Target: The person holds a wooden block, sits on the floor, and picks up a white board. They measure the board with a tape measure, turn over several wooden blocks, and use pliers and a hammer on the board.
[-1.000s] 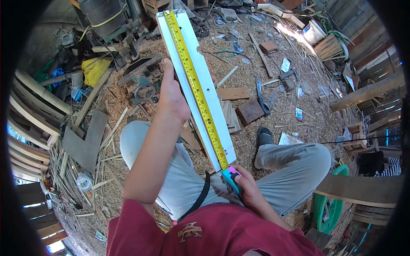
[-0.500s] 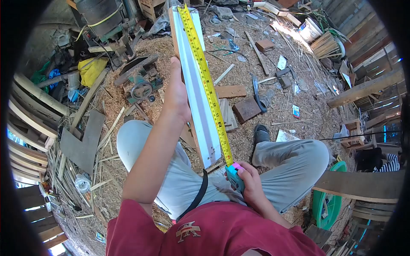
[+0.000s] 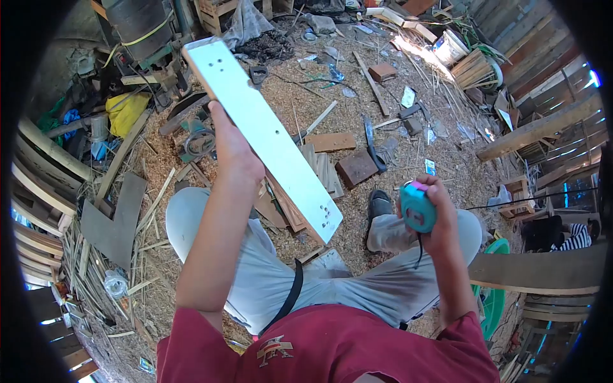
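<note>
My left hand (image 3: 236,143) is closed on the left edge of a long white-faced board (image 3: 268,137), which is held tilted in front of me. Small dark holes show near both ends of the board, with one more around its middle. Off to the right, my right hand (image 3: 442,214) is wrapped round a teal and pink tape measure (image 3: 418,207). No yellow blade shows out of its case, and a dark strap dangles beneath. The tape measure is apart from the board.
Wood shavings and scraps cover the ground. A hammer (image 3: 370,143), a brown block (image 3: 356,168) and a reddish plank (image 3: 330,142) lie beyond my knees. A machine (image 3: 199,143) stands left, a green basin (image 3: 495,306) right. Curved wooden pieces (image 3: 45,204) are stacked at far left.
The yellow blade, laid along the board before, is back in its case. My right hand has moved up and right with the tape measure. The board has turned, its top swinging left.
</note>
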The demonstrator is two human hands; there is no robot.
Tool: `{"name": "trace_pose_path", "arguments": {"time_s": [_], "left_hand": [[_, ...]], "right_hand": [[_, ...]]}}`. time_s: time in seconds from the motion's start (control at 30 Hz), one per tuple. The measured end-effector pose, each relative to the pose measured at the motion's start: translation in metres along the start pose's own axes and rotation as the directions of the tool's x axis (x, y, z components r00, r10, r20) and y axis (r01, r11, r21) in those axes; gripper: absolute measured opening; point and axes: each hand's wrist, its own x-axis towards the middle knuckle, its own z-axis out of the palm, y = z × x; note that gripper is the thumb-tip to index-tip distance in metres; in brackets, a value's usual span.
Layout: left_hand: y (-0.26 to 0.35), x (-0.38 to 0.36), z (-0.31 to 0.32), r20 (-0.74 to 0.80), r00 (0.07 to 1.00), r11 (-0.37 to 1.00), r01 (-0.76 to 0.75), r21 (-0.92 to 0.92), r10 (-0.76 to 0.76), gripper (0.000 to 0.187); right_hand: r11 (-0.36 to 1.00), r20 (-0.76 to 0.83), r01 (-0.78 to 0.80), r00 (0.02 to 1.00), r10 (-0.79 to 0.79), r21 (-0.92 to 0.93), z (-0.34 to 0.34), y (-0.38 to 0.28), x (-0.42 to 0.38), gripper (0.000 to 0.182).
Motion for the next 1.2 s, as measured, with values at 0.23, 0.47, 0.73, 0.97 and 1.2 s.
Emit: {"name": "trace_pose_path", "arguments": {"time_s": [0.23,0.47,0.73,0.97,1.2], "left_hand": [[0.012,-0.011,0.011,-0.040,0.996,0.997,-0.079,0.007,0.079,0.068],[-0.003,-0.003,0.019,0.026,0.999,0.997,0.038,0.070,-0.040,0.052],[-0.005,0.032,0.056,-0.221,0.908,0.685,0.415,0.600,-0.357,0.067],[-0.085,0.150,-0.074,-0.317,0.878,0.640,0.478,0.602,-0.358,0.053],[-0.148,0.208,-0.166,-0.266,0.879,0.697,0.477,0.535,-0.396,0.045]], "right_hand": [[0.886,0.236,-0.008,0.963,0.133,-0.464,-0.042,-0.047,0.073,0.048],[0.417,0.485,0.388,0.861,0.154,-0.822,-0.086,0.018,0.246,0.061],[0.143,0.467,0.459,0.884,0.031,-0.877,-0.119,0.226,0.352,0.065],[0.110,0.464,0.495,0.857,-0.223,-0.862,-0.074,0.282,0.346,0.068],[0.322,0.719,0.671,0.694,0.045,-0.668,0.001,0.306,0.355,0.092]]}}
